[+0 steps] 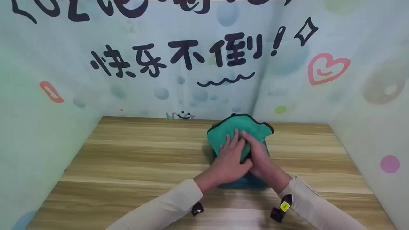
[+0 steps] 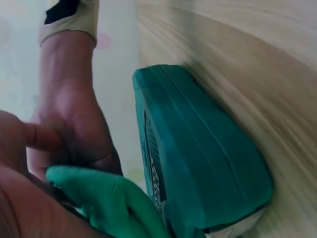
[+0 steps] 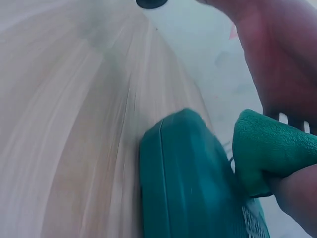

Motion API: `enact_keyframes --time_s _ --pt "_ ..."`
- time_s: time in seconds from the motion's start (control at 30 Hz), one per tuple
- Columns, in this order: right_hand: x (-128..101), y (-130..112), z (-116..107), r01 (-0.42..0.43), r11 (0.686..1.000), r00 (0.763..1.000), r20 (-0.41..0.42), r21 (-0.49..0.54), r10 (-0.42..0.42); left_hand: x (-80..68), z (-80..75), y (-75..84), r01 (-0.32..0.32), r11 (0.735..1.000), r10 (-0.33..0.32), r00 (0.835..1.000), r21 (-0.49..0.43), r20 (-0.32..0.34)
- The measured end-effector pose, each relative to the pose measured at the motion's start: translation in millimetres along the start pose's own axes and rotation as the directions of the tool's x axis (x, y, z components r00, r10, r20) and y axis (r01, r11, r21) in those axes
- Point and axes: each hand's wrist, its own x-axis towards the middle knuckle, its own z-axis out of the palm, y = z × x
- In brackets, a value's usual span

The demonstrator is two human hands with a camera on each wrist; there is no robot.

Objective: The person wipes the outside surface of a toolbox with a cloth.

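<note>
A green cloth (image 1: 243, 123) with a dark border lies over the upper part of a teal hard case (image 1: 241, 183), which rests on the table. On the cloth, my left hand (image 1: 228, 161) presses with its fingers spread. Beside it, my right hand (image 1: 260, 156) lies along the cloth, edge-on in the head view; its grip is partly hidden. The hands touch near the left thumb, and the cloth bunches between them. In the left wrist view, the cloth (image 2: 106, 196) hangs above the lettered face of the case (image 2: 198, 158). The right wrist view shows the cloth's (image 3: 270, 148) folded edge.
The wood-grain table (image 1: 143, 153) extends around the case on both sides and in front. A printed backdrop (image 1: 175, 92) with large dark writing stands close behind. Pale side panels border the table. Black devices (image 1: 281, 207) are strapped at both wrists.
</note>
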Motion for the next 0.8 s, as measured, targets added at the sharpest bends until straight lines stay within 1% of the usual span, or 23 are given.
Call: enact_keyframes --time_s 0.07,0.1,0.17,0.23,0.27,0.3,0.33,0.37,0.43,0.47,0.53,0.57,0.6,0.63,0.67,0.77,0.8 --pt "2 -4 -8 0.027 0.997 0.999 -0.034 0.071 -0.025 1.8 -3.7 -3.6 -0.03 0.998 0.027 0.998 -0.062 -0.05" --pt "2 -7 -12 0.041 0.994 0.998 -0.05 0.102 -0.036 3.2 -6.2 -6.5 -0.035 0.993 0.026 0.996 -0.114 -0.08" --pt "1 -15 -21 0.064 0.986 0.995 -0.084 0.155 -0.051 6.9 -11.9 -14.9 -0.027 0.971 -0.011 0.988 -0.238 -0.155" --pt "0 -22 -32 0.084 0.981 0.993 -0.1 0.176 -0.067 11.8 -17.7 -27.1 0.016 0.933 -0.098 0.972 -0.358 -0.212" --pt "-2 -26 -37 0.091 0.981 0.992 -0.101 0.17 -0.075 14.1 -20.5 -34.6 0.053 0.906 -0.159 0.962 -0.42 -0.221" --pt "-4 -30 -43 0.096 0.981 0.991 -0.103 0.166 -0.079 16.2 -23.1 -42.8 0.096 0.873 -0.223 0.951 -0.479 -0.216" --pt "-5 -34 -48 0.101 0.981 0.991 -0.107 0.166 -0.084 18.0 -25.1 -50.4 0.145 0.837 -0.29 0.936 -0.528 -0.202" --pt "-7 -38 -53 0.1 0.981 0.991 -0.11 0.167 -0.082 19.6 -26.7 -58.0 0.2 0.797 -0.355 0.919 -0.57 -0.173" --pt "-10 -44 -63 0.1 0.983 0.99 -0.117 0.152 -0.083 21.7 -28.6 -72.0 0.315 0.714 -0.466 0.88 -0.625 -0.089" --pt "-12 -46 -66 0.096 0.985 0.989 -0.122 0.14 -0.079 22.6 -28.8 -78.1 0.371 0.667 -0.513 0.858 -0.646 -0.038" --pt "-16 -50 -73 0.087 0.989 0.989 -0.13 0.118 -0.072 24.2 -28.0 -87.7 0.459 0.581 -0.577 0.815 -0.672 0.058" --pt "-17 -51 -76 0.084 0.991 0.988 -0.135 0.104 -0.069 25.4 -27.1 -91.6 0.489 0.552 -0.595 0.799 -0.676 0.092" --pt "-18 -51 -78 0.083 0.993 0.988 -0.136 0.082 -0.071 26.5 -25.7 -94.9 0.515 0.529 -0.609 0.784 -0.675 0.121" --pt "-20 -51 -79 0.081 0.994 0.988 -0.14 0.067 -0.071 27.6 -24.2 -97.3 0.531 0.511 -0.614 0.776 -0.676 0.145" --pt "-20 -51 -81 0.079 0.995 0.987 -0.142 0.057 -0.07 29.1 -22.4 -99.7 0.542 0.499 -0.615 0.771 -0.676 0.164" --pt "-22 -50 -84 0.081 0.995 0.988 -0.138 0.052 -0.073 32.3 -17.0 -105.1 0.549 0.478 -0.604 0.772 -0.686 0.197" --pt "-22 -49 -85 0.084 0.995 0.988 -0.136 0.058 -0.075 33.0 -15.2 -106.9 0.547 0.467 -0.6 0.773 -0.694 0.206"
